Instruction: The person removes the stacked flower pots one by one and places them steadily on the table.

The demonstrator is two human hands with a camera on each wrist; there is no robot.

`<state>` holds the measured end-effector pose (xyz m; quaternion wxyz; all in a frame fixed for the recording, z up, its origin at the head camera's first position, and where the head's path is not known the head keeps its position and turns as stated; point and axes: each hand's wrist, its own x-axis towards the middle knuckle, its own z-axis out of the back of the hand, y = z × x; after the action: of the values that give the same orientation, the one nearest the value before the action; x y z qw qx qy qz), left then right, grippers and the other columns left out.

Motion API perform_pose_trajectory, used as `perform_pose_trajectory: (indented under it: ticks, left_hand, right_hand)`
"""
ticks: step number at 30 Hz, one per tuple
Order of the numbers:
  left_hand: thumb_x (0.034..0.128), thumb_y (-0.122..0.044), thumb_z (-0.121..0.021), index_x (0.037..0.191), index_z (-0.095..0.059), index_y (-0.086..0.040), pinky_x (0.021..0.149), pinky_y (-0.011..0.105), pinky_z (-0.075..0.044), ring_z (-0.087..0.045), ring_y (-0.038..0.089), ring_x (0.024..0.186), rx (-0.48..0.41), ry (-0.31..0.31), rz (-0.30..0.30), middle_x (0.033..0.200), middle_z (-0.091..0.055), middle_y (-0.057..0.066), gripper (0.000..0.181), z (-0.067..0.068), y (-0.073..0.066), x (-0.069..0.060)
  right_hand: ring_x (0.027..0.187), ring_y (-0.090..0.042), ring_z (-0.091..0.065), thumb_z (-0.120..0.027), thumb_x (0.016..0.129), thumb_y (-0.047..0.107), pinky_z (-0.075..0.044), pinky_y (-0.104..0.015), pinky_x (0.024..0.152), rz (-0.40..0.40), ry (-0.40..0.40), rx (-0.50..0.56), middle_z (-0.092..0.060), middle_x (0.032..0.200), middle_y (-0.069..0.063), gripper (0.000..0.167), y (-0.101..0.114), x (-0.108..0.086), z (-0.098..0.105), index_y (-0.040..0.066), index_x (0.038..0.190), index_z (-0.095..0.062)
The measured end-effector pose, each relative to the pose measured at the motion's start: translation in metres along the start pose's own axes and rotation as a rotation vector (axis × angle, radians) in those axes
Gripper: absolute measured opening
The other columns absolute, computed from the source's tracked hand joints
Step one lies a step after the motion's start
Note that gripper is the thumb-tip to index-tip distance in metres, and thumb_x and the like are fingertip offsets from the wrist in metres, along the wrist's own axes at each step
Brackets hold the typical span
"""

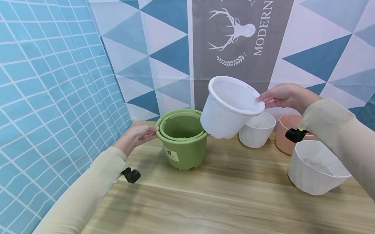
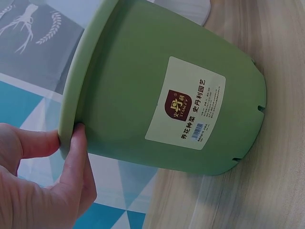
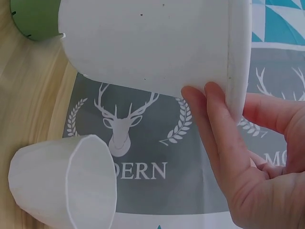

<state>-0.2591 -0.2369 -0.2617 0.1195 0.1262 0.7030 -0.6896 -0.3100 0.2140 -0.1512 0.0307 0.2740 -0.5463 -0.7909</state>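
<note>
A green pot (image 1: 186,153) with a pale label (image 2: 190,105) stands upright on the wooden table, another green pot (image 1: 182,125) nested inside it. My left hand (image 1: 139,136) pinches its rim at the left, thumb on one side and fingers on the other in the left wrist view (image 2: 52,176). Up in the air, tilted, a white round pot (image 1: 220,115) hangs just right of the green pots. My right hand (image 1: 285,97) pinches its rim from the right; in the right wrist view the fingers (image 3: 224,129) lie against its outer wall (image 3: 143,43).
Behind the raised pot stands a small white faceted pot (image 1: 257,134). Right of it are a pink pot (image 1: 285,135) and a larger white faceted pot (image 1: 310,174), partly below my right forearm. A blue tiled-pattern sheet (image 1: 44,89) rises at the left, a patterned cloth (image 1: 166,35) behind.
</note>
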Motion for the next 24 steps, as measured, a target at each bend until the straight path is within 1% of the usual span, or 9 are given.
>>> perform_pose_trajectory:
  ticks: [7, 11, 13, 16, 19, 24]
  left_hand:
    - [0.0942, 0.003, -0.052, 0.094, -0.053, -0.002, 0.071, 0.012, -0.061, -0.064, 0.007, 0.068, -0.029, -0.006, 0.004, 0.075, -0.061, 0.001, 0.005, 0.000, 0.000, 0.000]
    - [0.0939, 0.003, -0.053, 0.095, -0.055, -0.002, 0.073, 0.012, -0.061, -0.064, 0.007, 0.069, -0.019, -0.015, 0.005, 0.075, -0.062, 0.001, 0.005, 0.002, 0.000, 0.000]
    - [0.0938, 0.003, -0.053, 0.096, -0.056, -0.002, 0.074, 0.013, -0.062, -0.065, 0.007, 0.070, -0.020, -0.014, 0.006, 0.076, -0.062, 0.001, 0.006, 0.002, 0.000, -0.001]
    - [0.0936, 0.003, -0.053, 0.098, -0.055, -0.001, 0.075, 0.013, -0.062, -0.065, 0.007, 0.070, -0.021, -0.010, 0.004, 0.076, -0.062, 0.001, 0.007, 0.001, 0.000, -0.001]
    - [0.0933, 0.004, -0.053, 0.099, -0.056, 0.000, 0.074, 0.014, -0.062, -0.066, 0.008, 0.069, -0.026, -0.005, -0.001, 0.075, -0.063, 0.002, 0.008, 0.000, -0.001, -0.001]
    - [0.0937, 0.005, -0.052, 0.097, -0.056, 0.000, 0.072, 0.013, -0.062, -0.065, 0.008, 0.068, -0.033, 0.000, -0.002, 0.073, -0.063, 0.002, 0.007, -0.001, 0.000, 0.000]
  right_hand:
    - [0.077, -0.004, -0.069, -0.059, 0.095, 0.019, -0.061, -0.013, 0.077, -0.013, -0.001, -0.047, -0.068, 0.084, 0.007, 0.017, -0.010, -0.002, 0.011, 0.022, 0.082, -0.068]
    - [0.075, -0.004, -0.070, -0.057, 0.096, 0.018, -0.061, -0.013, 0.076, -0.028, 0.007, -0.036, -0.070, 0.081, 0.007, 0.020, -0.015, -0.003, 0.015, 0.021, 0.081, -0.069]
    - [0.075, -0.005, -0.070, -0.056, 0.097, 0.016, -0.062, -0.014, 0.076, -0.035, 0.025, -0.020, -0.070, 0.080, 0.006, 0.021, -0.017, -0.002, 0.015, 0.019, 0.081, -0.069]
    - [0.075, -0.005, -0.070, -0.057, 0.096, 0.014, -0.062, -0.015, 0.078, -0.050, 0.039, -0.006, -0.071, 0.081, 0.006, 0.019, -0.021, -0.003, 0.017, 0.018, 0.081, -0.068]
    - [0.075, -0.004, -0.070, -0.056, 0.096, 0.014, -0.061, -0.014, 0.078, -0.066, 0.038, -0.011, -0.070, 0.081, 0.006, 0.018, -0.025, -0.006, 0.021, 0.018, 0.082, -0.067]
    - [0.076, -0.004, -0.070, -0.058, 0.096, 0.014, -0.062, -0.015, 0.078, -0.062, 0.032, -0.022, -0.070, 0.083, 0.007, 0.017, -0.030, -0.008, 0.026, 0.019, 0.083, -0.068]
